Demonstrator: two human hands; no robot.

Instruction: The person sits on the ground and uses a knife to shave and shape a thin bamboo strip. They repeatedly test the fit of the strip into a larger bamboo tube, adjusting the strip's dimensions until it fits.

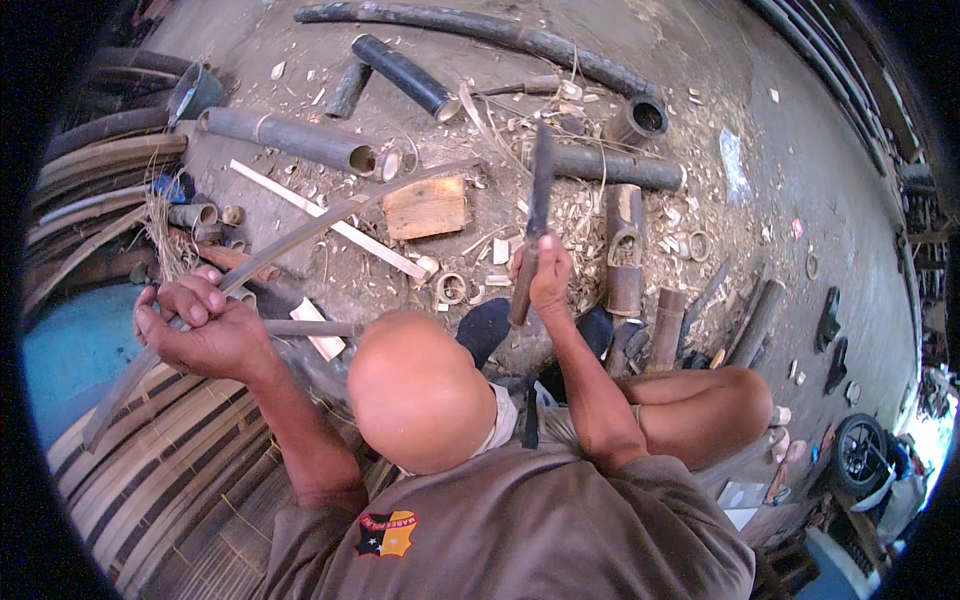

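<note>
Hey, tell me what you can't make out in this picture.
Head view throughout:
Curved strip, gripped stretch: hidden by the left hand.
Knife handle, gripped part: hidden by the right hand.
Bamboo slats, left ends: lost in the dark rim.
Wood chips: many too small to count.

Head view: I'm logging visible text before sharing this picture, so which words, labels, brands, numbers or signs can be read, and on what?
Shield badge on the brown shirt, black and yellow: lettering along its red edge; I won't copy its wording.
Clear plastic piece on the floor: no writing can be made out.
Black wheel: any marks are too small to read.
Knife: no readable lettering.
</note>
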